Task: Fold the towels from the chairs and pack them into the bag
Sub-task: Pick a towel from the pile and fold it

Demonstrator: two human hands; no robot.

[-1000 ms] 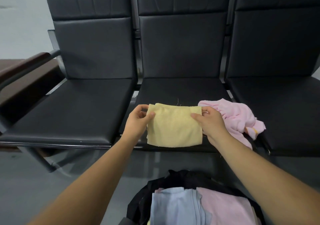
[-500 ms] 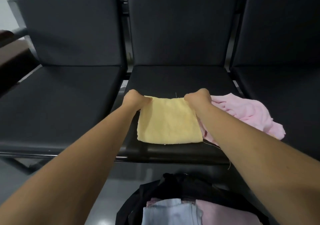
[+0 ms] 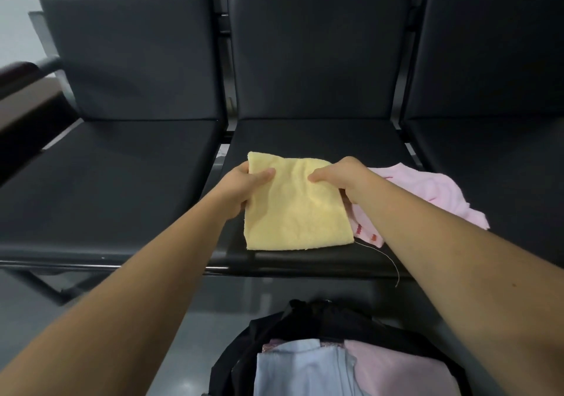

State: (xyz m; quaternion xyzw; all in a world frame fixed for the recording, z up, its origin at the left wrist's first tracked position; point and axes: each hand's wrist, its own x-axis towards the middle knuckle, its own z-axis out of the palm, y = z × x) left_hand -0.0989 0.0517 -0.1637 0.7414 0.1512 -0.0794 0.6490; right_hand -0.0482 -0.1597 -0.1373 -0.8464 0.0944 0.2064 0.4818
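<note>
A folded yellow towel (image 3: 293, 209) lies on the front of the middle chair seat (image 3: 320, 136). My left hand (image 3: 244, 188) grips its left edge, thumb on top. My right hand (image 3: 341, 176) pinches its upper right part. A crumpled pink towel (image 3: 427, 194) lies just right of it on the same seat, partly under my right forearm. On the floor below, a black bag (image 3: 274, 334) stands open with a folded light blue towel (image 3: 299, 371) and a folded pink towel (image 3: 403, 371) inside.
Three black padded chairs stand in a row; the left seat (image 3: 106, 182) and right seat (image 3: 503, 166) hold nothing. A dark brown armrest (image 3: 21, 72) juts out at far left. A loose thread (image 3: 393, 264) hangs off the seat's front edge.
Both hands shifted from the towel's far corners to its sides and now hold it there. The towel's far edge is slightly raised and turned.
</note>
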